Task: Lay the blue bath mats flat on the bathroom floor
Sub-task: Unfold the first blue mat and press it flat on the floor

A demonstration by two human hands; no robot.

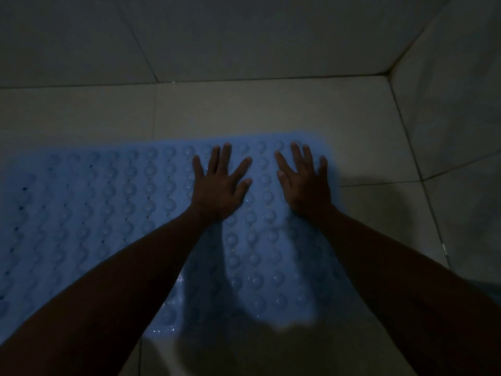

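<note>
A blue bath mat (pixel 113 213) with rows of round bumps and small holes lies spread on the pale tiled floor, running from the left edge of the view to the right of centre. My left hand (pixel 219 185) rests palm down on the mat near its far edge, fingers spread. My right hand (pixel 306 183) lies flat beside it, close to the mat's far right corner, fingers apart. Neither hand holds anything. My forearms hide part of the mat's near side. The room is dim.
Tiled walls (pixel 244 36) rise just beyond the mat, and another wall (pixel 461 104) stands to the right, meeting in a corner at the upper right. A strip of bare floor tile (pixel 244 109) lies between mat and back wall.
</note>
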